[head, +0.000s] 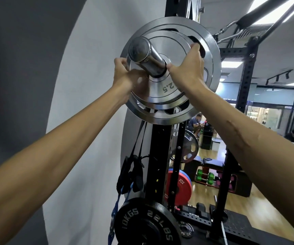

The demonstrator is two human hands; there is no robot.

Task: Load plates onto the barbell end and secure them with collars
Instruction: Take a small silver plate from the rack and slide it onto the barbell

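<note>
Barbell sleeve [147, 56]: polished chrome metal, mirror-glossy, between the two thumbs. Small plate [162, 91] under the fingers: brushed silver metal, satin sheen, stamped 2.5. Large plate [211, 55] behind the fingertips: same brushed steel look. Rack upright [158, 147] below: matt black metal. Lower 10 kg plate [142, 225]: dull, rough black.

Counts at the barbell end

Three chrome plates [171, 80] are stacked on one barbell sleeve [146, 56], two hands [186, 66] are seen, and one black 10 kg plate [146, 225], one red plate [178, 188] and two green dumbbells [205, 178] are counted below.
</note>
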